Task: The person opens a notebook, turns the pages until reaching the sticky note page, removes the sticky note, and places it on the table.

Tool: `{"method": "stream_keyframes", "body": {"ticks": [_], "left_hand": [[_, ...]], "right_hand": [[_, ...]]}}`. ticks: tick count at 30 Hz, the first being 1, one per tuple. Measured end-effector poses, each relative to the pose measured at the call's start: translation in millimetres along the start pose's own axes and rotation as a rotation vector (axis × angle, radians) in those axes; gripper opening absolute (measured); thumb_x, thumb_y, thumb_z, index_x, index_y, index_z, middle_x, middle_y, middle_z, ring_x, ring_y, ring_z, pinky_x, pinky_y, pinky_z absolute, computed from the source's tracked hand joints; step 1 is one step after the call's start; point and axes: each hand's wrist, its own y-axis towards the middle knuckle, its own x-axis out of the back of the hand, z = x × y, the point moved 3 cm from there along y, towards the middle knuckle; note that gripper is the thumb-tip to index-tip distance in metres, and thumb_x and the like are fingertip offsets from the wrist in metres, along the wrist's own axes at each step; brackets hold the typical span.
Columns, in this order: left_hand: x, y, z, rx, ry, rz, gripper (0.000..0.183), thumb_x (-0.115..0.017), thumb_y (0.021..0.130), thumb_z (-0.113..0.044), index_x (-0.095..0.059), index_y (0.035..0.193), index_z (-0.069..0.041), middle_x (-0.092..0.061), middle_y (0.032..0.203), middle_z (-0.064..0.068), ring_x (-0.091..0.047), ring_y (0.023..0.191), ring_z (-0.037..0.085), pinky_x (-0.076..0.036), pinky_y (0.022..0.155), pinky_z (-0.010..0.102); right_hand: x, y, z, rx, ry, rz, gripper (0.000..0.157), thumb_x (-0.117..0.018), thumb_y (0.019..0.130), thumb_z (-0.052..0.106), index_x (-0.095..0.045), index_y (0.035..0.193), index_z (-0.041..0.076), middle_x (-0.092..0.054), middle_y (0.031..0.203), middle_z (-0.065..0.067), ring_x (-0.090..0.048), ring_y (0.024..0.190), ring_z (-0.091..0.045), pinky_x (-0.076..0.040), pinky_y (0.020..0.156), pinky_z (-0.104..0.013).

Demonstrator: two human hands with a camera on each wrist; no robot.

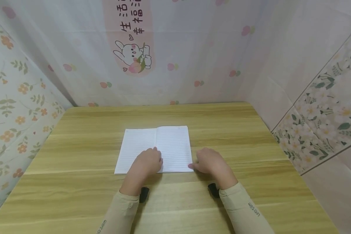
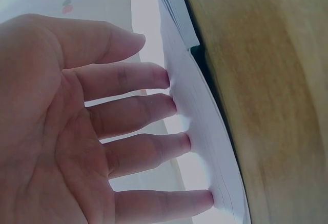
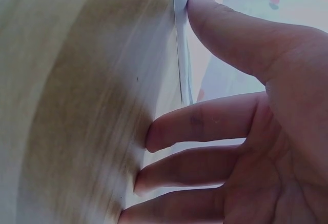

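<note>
Sleeves (image 1: 248, 211), cut off below. Left hand (image 1: 148, 160) — fingers spread, tips on the open notebook (image 1: 174, 146) beneath — hides the near end of its fold. Right hand (image 1: 211, 161), fingers parted on the table (image 1: 228, 130), rests its thumb on the notebook's near right corner. Beyond, the curtain's (image 1: 199, 55) lettering, cropped above.

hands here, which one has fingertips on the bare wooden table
The right hand: its fingertips touch the wooden table, whereas those of the left hand touch the open notebook.
</note>
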Motion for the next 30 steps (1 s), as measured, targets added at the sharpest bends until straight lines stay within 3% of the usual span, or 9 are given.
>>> {"method": "stream_keyframes", "body": {"ticks": [10, 12, 18, 23, 27, 30], "left_hand": [[-3.0, 2.3, 0.6, 0.003, -0.013, -0.002, 0.029, -0.054, 0.105, -0.013, -0.071, 0.089, 0.005, -0.073, 0.107, 0.026, -0.061, 0.083, 0.029, -0.058, 0.083, 0.053], [-2.9, 2.6, 0.2, 0.004, -0.01, -0.004, 0.031, -0.056, 0.105, -0.016, -0.072, 0.091, 0.005, -0.074, 0.114, 0.028, -0.066, 0.087, 0.031, -0.059, 0.085, 0.053], [-4.4, 2.7, -0.4, 0.035, -0.02, 0.028, 0.049, -0.064, 0.105, -0.044, -0.073, 0.088, 0.002, -0.066, 0.141, 0.03, -0.073, 0.106, 0.04, -0.06, 0.094, 0.052], [-6.4, 0.8, 0.7, 0.06, -0.062, 0.034, 0.067, -0.076, 0.089, -0.066, -0.074, 0.092, 0.001, -0.07, 0.131, 0.028, -0.07, 0.095, 0.035, -0.06, 0.09, 0.051], [-8.1, -0.8, 0.8, 0.049, -0.083, 0.03, 0.068, -0.086, 0.079, -0.066, -0.068, 0.09, -0.001, -0.069, 0.111, 0.02, -0.064, 0.089, 0.031, -0.06, 0.086, 0.049], [-9.1, -2.3, 0.1, 0.046, -0.083, 0.032, 0.066, -0.089, 0.078, -0.06, -0.065, 0.094, -0.001, -0.062, 0.103, 0.015, -0.063, 0.092, 0.032, -0.06, 0.085, 0.052]], "right_hand": [[0.2, -0.5, -0.5, 0.001, 0.016, 0.003, 0.057, -0.078, 0.096, 0.043, -0.044, 0.059, 0.015, -0.034, 0.061, 0.003, -0.038, 0.061, -0.014, -0.035, 0.059, -0.03], [0.3, -0.2, 0.0, -0.001, 0.013, 0.008, 0.057, -0.077, 0.096, 0.044, -0.045, 0.06, 0.015, -0.033, 0.061, 0.004, -0.038, 0.061, -0.014, -0.035, 0.059, -0.03], [1.9, 1.1, 3.1, -0.011, 0.014, 0.009, 0.054, -0.077, 0.096, 0.046, -0.052, 0.062, 0.013, -0.038, 0.062, 0.002, -0.041, 0.062, -0.016, -0.037, 0.06, -0.03], [1.1, 1.9, 4.0, -0.02, 0.0, 0.008, 0.053, -0.076, 0.096, 0.048, -0.058, 0.063, 0.011, -0.044, 0.065, 0.001, -0.045, 0.064, -0.017, -0.04, 0.061, -0.032], [1.0, 2.1, 4.3, -0.02, -0.015, 0.001, 0.053, -0.076, 0.095, 0.05, -0.059, 0.064, 0.011, -0.051, 0.068, -0.002, -0.049, 0.067, -0.019, -0.043, 0.062, -0.034], [1.2, 2.6, 4.5, -0.019, -0.022, -0.006, 0.055, -0.075, 0.095, 0.052, -0.057, 0.062, 0.011, -0.053, 0.069, -0.002, -0.05, 0.068, -0.019, -0.044, 0.063, -0.034]]}}
